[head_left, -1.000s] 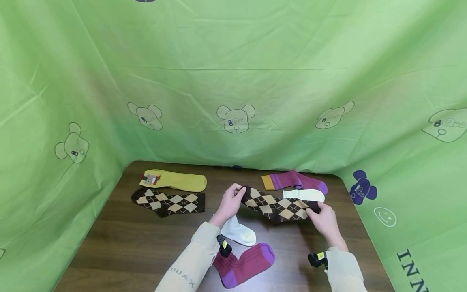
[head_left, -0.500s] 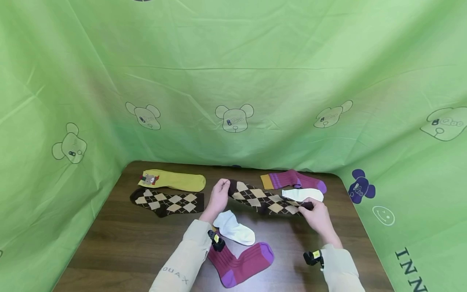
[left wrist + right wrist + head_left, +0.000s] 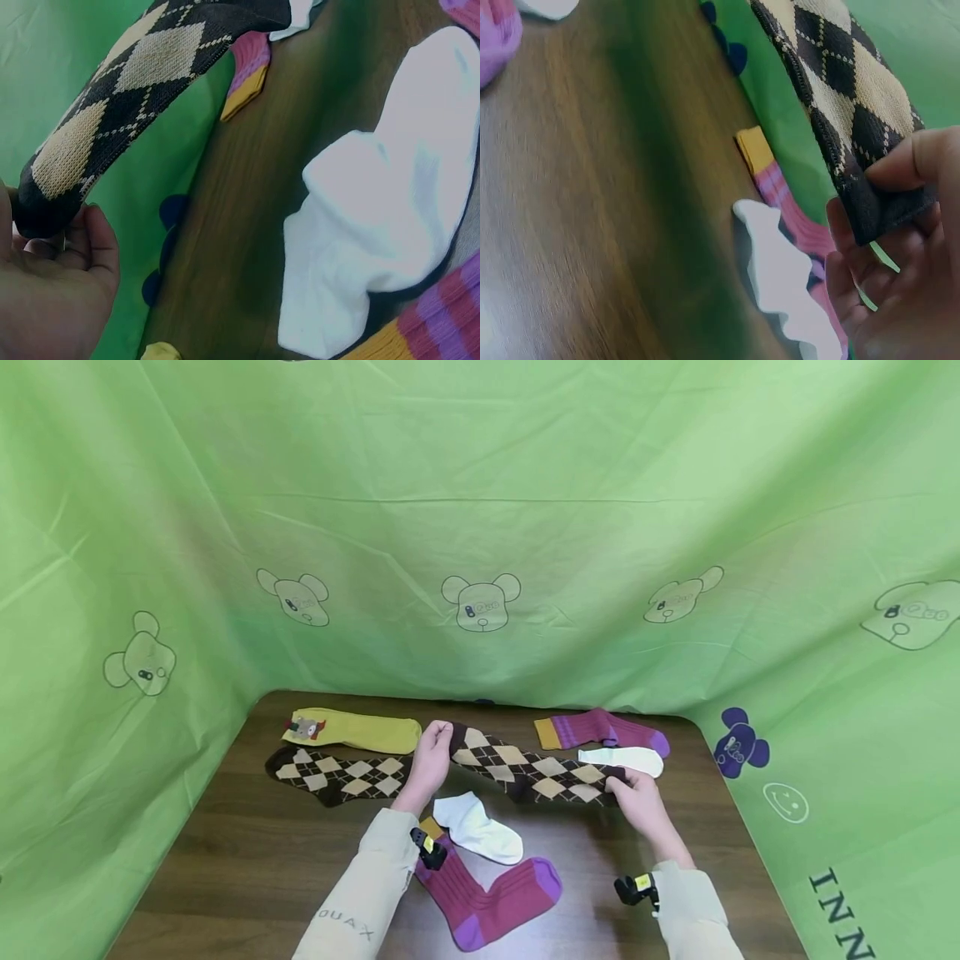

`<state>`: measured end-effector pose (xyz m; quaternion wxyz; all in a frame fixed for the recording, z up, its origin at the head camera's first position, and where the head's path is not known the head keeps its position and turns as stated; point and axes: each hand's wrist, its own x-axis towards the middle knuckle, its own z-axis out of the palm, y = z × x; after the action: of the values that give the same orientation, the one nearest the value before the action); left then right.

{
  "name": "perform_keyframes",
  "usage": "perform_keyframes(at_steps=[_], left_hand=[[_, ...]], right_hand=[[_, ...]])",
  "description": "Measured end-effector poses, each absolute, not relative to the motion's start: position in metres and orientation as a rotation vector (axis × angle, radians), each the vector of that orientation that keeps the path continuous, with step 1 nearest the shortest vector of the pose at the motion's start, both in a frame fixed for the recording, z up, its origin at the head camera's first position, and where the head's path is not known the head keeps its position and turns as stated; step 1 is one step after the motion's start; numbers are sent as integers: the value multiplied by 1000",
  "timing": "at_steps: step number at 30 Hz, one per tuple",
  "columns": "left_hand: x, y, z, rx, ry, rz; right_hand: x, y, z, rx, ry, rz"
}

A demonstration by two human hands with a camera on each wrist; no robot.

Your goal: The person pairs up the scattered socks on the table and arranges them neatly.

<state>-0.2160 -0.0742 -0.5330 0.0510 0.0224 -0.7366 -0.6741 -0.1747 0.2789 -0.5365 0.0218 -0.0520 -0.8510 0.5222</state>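
Note:
A dark brown argyle sock (image 3: 517, 765) with beige diamonds is stretched between my two hands above the table. My left hand (image 3: 431, 758) pinches its toe end, as the left wrist view also shows at the sock's dark tip (image 3: 51, 206). My right hand (image 3: 640, 802) grips the cuff, thumb on top, seen close in the right wrist view at the black cuff (image 3: 881, 214). A matching argyle sock (image 3: 337, 775) lies flat at the left, its cuff end partly behind my left hand. Below the held sock lies a crumpled white sock (image 3: 480, 831).
A yellow sock (image 3: 367, 732) lies at the back left. A magenta sock with an orange cuff (image 3: 600, 729) and a white sock (image 3: 626, 760) lie at the back right. Another magenta sock (image 3: 502, 906) is at the front. Green cloth (image 3: 480, 527) walls the brown table (image 3: 247, 860).
Both hands have moved left with the argyle sock stretched between them. More of the crumpled white sock and the front magenta sock's orange cuff now shows.

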Motion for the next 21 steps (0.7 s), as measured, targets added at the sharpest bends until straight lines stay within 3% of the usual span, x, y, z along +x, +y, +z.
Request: perform_keyframes(at_steps=[21], left_hand=[[-218,-121,-530,193,-2238,-2042]], right_hand=[[-181,229,-538,-62,-2466,1950]])
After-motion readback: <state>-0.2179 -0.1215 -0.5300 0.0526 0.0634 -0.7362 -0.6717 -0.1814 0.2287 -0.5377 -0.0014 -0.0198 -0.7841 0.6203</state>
